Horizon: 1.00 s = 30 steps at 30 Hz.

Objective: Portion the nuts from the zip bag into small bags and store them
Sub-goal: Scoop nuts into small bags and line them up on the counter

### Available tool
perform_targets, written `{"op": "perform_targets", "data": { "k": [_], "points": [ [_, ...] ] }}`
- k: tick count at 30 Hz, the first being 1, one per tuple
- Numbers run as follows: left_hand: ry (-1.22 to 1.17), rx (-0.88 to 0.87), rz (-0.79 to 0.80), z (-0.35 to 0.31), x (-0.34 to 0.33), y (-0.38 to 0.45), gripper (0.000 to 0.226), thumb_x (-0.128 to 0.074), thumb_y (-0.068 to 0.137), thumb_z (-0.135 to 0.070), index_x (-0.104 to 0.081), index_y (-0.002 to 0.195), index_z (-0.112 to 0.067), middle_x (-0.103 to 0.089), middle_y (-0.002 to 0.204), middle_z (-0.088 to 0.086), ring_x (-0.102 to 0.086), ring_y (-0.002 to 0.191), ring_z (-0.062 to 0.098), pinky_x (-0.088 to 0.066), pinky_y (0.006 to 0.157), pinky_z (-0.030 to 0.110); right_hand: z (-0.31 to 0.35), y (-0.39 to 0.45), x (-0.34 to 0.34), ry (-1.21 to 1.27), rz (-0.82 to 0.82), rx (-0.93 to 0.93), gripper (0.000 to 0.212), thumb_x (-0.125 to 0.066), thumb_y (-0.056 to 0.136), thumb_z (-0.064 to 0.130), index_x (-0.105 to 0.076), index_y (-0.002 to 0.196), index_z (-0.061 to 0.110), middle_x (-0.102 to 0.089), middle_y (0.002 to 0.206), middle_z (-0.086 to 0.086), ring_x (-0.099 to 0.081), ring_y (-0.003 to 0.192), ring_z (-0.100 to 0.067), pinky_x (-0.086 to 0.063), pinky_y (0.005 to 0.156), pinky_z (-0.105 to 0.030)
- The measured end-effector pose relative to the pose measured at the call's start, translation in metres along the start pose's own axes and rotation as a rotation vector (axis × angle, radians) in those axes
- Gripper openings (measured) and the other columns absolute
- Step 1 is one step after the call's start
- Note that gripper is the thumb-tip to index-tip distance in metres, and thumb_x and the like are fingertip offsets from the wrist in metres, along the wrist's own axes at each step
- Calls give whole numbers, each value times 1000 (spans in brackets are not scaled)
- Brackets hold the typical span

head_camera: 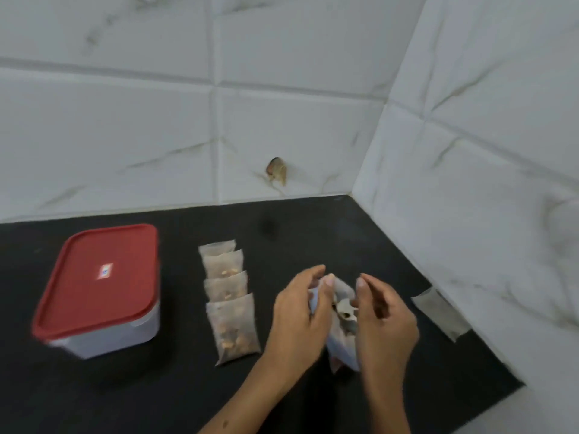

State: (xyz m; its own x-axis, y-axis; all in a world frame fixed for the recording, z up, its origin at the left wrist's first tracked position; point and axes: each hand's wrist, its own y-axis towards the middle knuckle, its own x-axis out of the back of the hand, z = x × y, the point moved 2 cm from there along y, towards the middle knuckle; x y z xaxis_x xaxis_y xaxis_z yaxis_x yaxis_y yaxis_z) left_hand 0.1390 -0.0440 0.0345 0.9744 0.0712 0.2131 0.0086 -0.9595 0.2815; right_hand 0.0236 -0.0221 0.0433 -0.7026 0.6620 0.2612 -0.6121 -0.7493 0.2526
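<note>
Your left hand holds the zip bag at its left side: the thumb lies along the upper edge of the bag and the other fingers are curled behind it, so the bag is pinched between them. The bag stands upright on the dark surface, between your two hands, and its mouth is open at the top. Some pale nuts show inside the opening, but the picture is blurred there and you cannot count them.

Your right hand is at the right side of the same bag, just beside the opening. Its fingers are curled inward. It is not clear if they pinch the edge of the bag, take a nut, or only touch the plastic, so I cannot tell.

To the left of your hands, four small bags lie in a row on the surface, each one overlapping the next, and all have nuts inside. Further left stands a clear container with a red lid, and the lid is on it. At the right, near the tiled wall, one more flat small bag lies apart from the others; its content is not visible.
</note>
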Motion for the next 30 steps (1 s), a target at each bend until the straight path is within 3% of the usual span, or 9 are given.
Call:
{"op": "perform_targets", "data": {
  "k": [2, 6, 10, 12, 14, 18, 21, 25, 30],
  "points": [
    [-91, 3, 100, -11, -36, 1, 46, -49, 92, -53, -62, 120, -18, -66, 104, -11, -62, 98, -2, -51, 88, 22, -18, 20, 29, 4, -106, -93, 12, -63, 88, 22, -68, 98, 26, -70, 93, 4, -66, 87, -12, -52, 83, -29],
    [-75, 117, 390, -21, -112, 4, 35, -50, 95, -42, -62, 114, -15, -68, 105, -3, -62, 97, 5, -50, 89, 23, -63, 53, 75, -87, -234, -333, 20, -61, 90, 18, -68, 107, 11, -69, 104, -5, -60, 91, -15, -42, 82, -25],
    [98, 242, 581, -8, -186, 22, 53, -40, 96, -53, -57, 108, -4, -62, 111, 13, -58, 106, 27, -46, 93, 37, -104, 77, 104, -176, -275, -466, 25, -58, 91, 12, -66, 112, 2, -66, 112, -12, -59, 99, -24, -37, 82, -24],
    [174, 291, 587, 1, -214, 34, 62, -37, 97, -53, -50, 124, 1, -53, 129, 19, -48, 122, 34, -39, 102, 39, -120, 87, 109, -197, -287, -496, 25, -59, 90, 12, -67, 111, 0, -67, 110, -14, -60, 104, -27, -37, 82, -24],
    [225, 345, 581, 9, -234, 44, 67, -34, 98, -53, -40, 136, 2, -41, 141, 20, -37, 132, 36, -32, 108, 40, -133, 97, 111, -210, -296, -535, 21, -58, 90, 12, -67, 105, 1, -67, 105, -14, -60, 97, -25, -39, 80, -25],
    [291, 403, 573, 19, -254, 51, 68, -30, 98, -54, -35, 140, -1, -37, 145, 17, -28, 136, 33, -27, 108, 43, -149, 114, 107, -309, -252, -544, 26, -58, 91, 13, -64, 114, 4, -64, 117, -12, -58, 109, -26, -42, 93, -31],
    [296, 432, 590, 20, -262, 54, 65, -28, 98, -54, -38, 139, -4, -38, 145, 13, -27, 136, 31, -26, 108, 44, -152, 124, 100, -343, -216, -543, 22, -60, 89, 10, -67, 110, 6, -65, 113, -9, -59, 104, -22, -43, 86, -28],
    [140, 495, 560, 22, -262, 61, 55, -36, 97, -50, -48, 126, -5, -52, 131, 13, -42, 126, 31, -38, 104, 43, -152, 134, 92, -352, -236, -636, 16, -66, 84, 12, -71, 99, 12, -69, 105, -5, -62, 98, -21, -46, 81, -29],
    [-46, 461, 447, 14, -231, 76, 36, -54, 94, -28, -53, 123, -8, -58, 120, 7, -53, 102, 17, -40, 82, 25, -126, 140, 83, -162, -288, -569, 19, -62, 82, -1, -67, 87, 17, -68, 100, -7, -63, 92, -22, -54, 86, -40]
  ]
}}
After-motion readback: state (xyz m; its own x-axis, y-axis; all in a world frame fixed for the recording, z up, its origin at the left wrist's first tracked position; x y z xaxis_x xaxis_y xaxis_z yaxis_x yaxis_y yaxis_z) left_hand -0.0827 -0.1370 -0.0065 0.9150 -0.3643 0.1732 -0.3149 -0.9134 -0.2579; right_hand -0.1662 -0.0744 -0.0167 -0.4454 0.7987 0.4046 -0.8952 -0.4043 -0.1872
